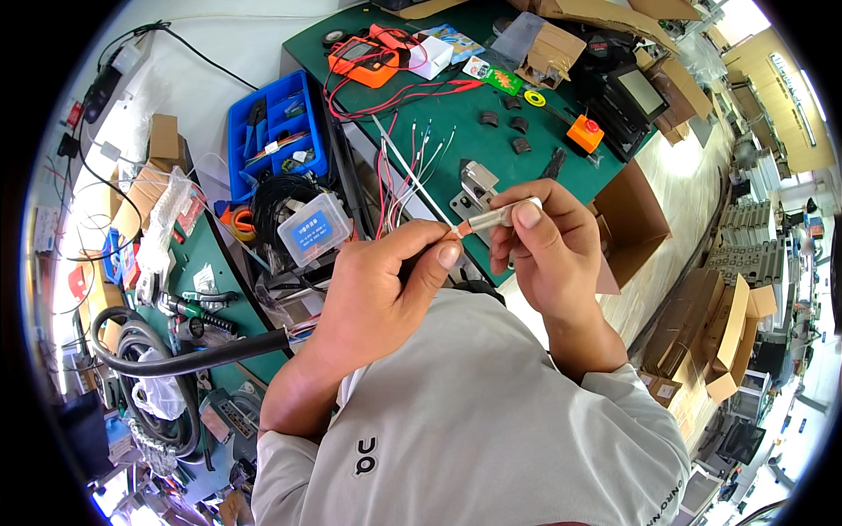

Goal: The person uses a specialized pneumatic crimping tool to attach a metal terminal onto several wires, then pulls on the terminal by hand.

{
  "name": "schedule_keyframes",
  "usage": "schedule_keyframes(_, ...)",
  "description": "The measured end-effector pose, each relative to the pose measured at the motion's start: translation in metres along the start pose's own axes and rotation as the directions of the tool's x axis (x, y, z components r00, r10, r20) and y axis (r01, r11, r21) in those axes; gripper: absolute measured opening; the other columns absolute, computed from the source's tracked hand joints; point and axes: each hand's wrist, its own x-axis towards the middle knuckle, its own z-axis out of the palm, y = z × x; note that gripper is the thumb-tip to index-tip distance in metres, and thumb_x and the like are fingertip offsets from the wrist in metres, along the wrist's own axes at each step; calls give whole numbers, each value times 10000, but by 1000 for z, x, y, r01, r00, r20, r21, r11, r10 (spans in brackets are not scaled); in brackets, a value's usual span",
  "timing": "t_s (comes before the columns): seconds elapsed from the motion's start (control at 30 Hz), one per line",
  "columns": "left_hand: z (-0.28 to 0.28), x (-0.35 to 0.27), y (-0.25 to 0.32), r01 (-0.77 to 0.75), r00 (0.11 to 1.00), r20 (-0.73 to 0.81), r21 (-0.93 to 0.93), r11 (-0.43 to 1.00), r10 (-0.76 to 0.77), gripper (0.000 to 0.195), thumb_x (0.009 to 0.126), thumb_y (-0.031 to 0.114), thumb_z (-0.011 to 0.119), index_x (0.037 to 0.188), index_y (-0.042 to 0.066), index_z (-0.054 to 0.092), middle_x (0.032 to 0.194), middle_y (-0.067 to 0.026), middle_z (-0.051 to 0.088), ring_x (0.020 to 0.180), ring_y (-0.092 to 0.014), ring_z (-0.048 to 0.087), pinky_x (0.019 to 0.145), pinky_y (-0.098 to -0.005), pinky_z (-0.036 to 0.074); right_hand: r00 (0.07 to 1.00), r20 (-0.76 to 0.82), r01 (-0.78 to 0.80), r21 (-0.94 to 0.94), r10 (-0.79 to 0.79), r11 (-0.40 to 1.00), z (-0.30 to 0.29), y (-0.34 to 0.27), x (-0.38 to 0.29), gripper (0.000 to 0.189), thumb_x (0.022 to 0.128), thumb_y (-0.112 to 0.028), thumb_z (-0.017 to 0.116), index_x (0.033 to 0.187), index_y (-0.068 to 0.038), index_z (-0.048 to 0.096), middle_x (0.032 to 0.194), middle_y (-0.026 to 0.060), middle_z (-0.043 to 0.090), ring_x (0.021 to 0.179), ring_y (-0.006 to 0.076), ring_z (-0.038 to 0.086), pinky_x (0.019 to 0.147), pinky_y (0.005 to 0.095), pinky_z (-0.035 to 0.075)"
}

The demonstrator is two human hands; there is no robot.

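Thumb and forefinger of my left hand (pixel 388 289) pinch the lower end of a narrow white strip (pixel 414 174), which looks like a cable tie and slants up and away to the left. My right hand (pixel 556 243) grips a silvery metal piece (pixel 493 218), perhaps a cable lug. Its copper-coloured end (pixel 465 228) meets the white strip at my left fingertips. Beyond my left hand, loose red, white and dark wires (pixel 395 191) stand up in a fan; their lower ends are hidden. A metal bracket (pixel 477 181) lies just past my right fingers.
The green bench (pixel 421 108) carries an orange multimeter (pixel 365 60), black curved pieces (pixel 520 123) and an orange emergency-stop box (pixel 585 135). At left are a blue parts organizer (pixel 319 125), a clear plastic box (pixel 316 227) and thick black cable (pixel 223 355). A cardboard box (pixel 635 223) stands right.
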Motion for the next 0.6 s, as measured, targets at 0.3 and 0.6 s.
schedule_keyframes(0.3, 0, 0, 0, -2, 1000, 9, 54, 999, 1, 230, 975, 189, 588, 978, -37, 630, 723, -51, 607, 645, -80, 480, 589, -246, 408, 996, -22, 82, -87, -84, 993, 4, -3, -2, 190, 957, -136, 598, 1016, 45, 611, 805, 76, 634, 633, 80, 581, 547, 217, 484)
schedule_keyframes(0.6, 1, -1, 1, -9, 1000, 3, 64, 998, 9, 220, 969, 179, 590, 971, -36, 636, 712, -74, 604, 617, -103, 487, 572, -256, 404, 995, -24, 94, -143, -99, 985, 3, -6, -3, 187, 938, -123, 634, 1010, 49, 612, 799, 71, 641, 633, 66, 582, 542, 205, 487)
